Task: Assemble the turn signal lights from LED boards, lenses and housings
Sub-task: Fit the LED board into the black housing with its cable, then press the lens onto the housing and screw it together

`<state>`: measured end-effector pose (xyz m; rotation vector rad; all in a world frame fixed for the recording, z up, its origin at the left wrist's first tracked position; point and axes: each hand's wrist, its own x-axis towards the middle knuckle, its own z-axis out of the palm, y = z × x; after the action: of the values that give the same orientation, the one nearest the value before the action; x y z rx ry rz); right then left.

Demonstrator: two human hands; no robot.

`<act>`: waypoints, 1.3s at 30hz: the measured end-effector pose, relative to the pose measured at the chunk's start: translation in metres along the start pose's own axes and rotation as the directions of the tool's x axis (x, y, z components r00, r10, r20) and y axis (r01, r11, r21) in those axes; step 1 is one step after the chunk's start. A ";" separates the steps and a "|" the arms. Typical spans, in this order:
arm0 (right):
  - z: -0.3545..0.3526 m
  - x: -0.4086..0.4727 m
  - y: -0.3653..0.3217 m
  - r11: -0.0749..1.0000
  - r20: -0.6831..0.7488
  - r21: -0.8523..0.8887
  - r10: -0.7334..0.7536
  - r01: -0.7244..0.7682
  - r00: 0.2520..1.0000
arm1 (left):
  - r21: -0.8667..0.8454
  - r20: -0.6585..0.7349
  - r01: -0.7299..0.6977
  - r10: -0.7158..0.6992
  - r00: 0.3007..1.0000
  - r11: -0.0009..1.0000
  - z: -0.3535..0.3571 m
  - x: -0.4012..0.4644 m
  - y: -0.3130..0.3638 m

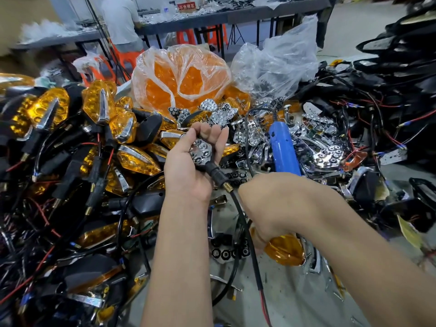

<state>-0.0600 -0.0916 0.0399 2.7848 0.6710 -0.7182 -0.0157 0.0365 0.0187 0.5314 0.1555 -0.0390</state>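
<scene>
Grey worktables and orange stools stand on pale concrete floor

Bright, even indoor light – soft shadows, glare on the plastic bag and chrome parts; edges bent, left side blurred.

Left hand: raised palm-up, fingers curled in a grip.
Right hand: lower, back of hand to the camera, fingers curled under and hidden.
Forearms: both bare, angled inward.

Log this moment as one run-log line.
left hand: grips housing with reflector | right hand: holds amber lens | lens not yet fitted | blue tool idle
</scene>
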 end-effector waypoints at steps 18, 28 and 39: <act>-0.004 0.002 0.074 0.556 -0.691 0.716 0.476 0.422 0.544 | 0.276 -0.127 0.111 -0.078 0.989 0.955 0.005 0.001 -0.019; -0.008 0.000 0.056 -0.127 -0.506 0.763 0.492 0.634 0.708 | 0.313 -0.139 0.128 -0.089 0.986 0.941 0.010 0.000 -0.029; -0.009 -0.001 0.059 -0.306 -0.402 0.742 0.509 0.596 0.761 | 0.227 -0.072 0.144 -0.131 0.989 0.963 0.013 -0.005 -0.025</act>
<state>-0.0293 -0.1416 0.0522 4.9958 -0.0977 0.1554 -0.0211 0.0086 0.0178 0.7544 0.2444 -0.1800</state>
